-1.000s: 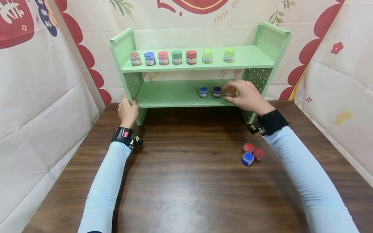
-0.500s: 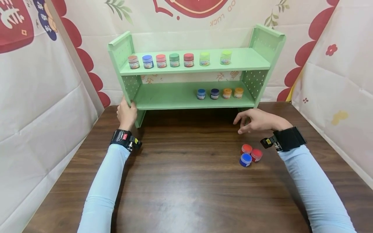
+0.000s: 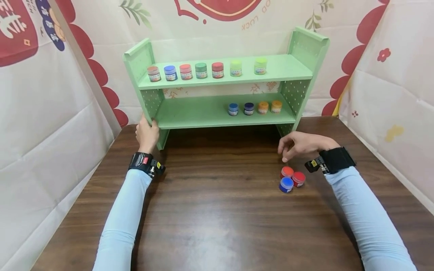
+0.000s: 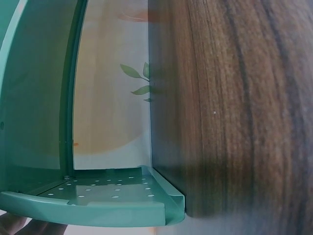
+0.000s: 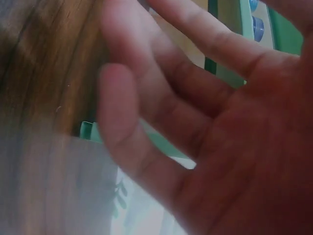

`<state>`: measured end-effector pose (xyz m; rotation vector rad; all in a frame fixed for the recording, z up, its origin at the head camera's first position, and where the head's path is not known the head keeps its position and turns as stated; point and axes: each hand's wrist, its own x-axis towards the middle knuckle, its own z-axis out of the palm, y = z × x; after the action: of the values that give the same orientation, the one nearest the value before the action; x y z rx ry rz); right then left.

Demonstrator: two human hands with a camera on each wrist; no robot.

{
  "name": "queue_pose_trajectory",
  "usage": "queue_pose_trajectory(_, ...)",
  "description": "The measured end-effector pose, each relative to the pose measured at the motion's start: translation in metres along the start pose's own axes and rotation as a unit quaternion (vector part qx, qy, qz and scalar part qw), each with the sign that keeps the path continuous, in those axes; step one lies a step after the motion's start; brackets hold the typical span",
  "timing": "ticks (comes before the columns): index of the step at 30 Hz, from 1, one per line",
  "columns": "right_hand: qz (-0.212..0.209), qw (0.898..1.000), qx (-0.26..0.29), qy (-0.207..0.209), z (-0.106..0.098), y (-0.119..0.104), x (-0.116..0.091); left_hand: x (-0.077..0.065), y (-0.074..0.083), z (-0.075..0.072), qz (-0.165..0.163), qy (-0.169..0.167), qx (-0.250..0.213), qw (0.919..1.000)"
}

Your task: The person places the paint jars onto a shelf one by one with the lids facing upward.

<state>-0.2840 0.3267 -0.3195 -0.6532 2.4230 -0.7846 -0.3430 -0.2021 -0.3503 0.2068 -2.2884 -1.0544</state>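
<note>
My left hand (image 3: 147,134) grips the lower left side panel of a light green two-tier shelf (image 3: 217,126), thumb on its front edge. In the left wrist view, that hand's fingers (image 4: 34,227) show behind the perforated panel. My right hand (image 3: 303,146) hovers over the table near the shelf's right leg, holding nothing, its fingers loosely bent. Just in front of it, three small paint jars stand clustered: an orange-red-lidded jar (image 3: 286,172), a red-lidded jar (image 3: 298,178) and a blue-lidded jar (image 3: 286,184).
Several paint jars line the upper tier, from a brownish one (image 3: 154,74) to a lime green one (image 3: 260,66). On the lower tier's right half stand a blue (image 3: 233,109), a dark purple (image 3: 249,109) and two orange-yellow jars (image 3: 263,108). Printed cloth (image 3: 220,41) hangs behind the brown table (image 3: 203,195).
My right hand has left the lower tier, where two orange-yellow jars now show, and come down near the clustered jars. My left hand keeps its grip on the shelf.
</note>
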Motion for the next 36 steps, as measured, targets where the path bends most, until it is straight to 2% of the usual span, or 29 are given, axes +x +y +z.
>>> queue_pose_trajectory(4, 0.02, 0.999, 0.021, -0.044, 0.002, 0.003, 0.002, -0.001, -0.002, 0.001, 0.0, -0.002, 0.002, 1.0)
queue_pose_trajectory(9, 0.043, 0.996, 0.032, -0.078, 0.003, 0.003, 0.004, 0.0, -0.003, 0.002, 0.0, 0.003, 0.002, 1.0)
queue_pose_trajectory(19, 0.054, 0.992, 0.044, -0.101, 0.003, 0.006, 0.004, 0.0, -0.002, 0.002, -0.002, 0.004, 0.001, 1.0)
queue_pose_trajectory(27, 0.05, 0.993, 0.029, -0.099, 0.004, 0.011, 0.005, 0.0, -0.002, 0.002, -0.002, 0.001, 0.004, 1.0)
queue_pose_trajectory(36, 0.023, 0.997, 0.034, -0.07, 0.004, 0.015, 0.006, -0.001, 0.0, 0.001, 0.004, 0.01, 0.002, 0.9999)
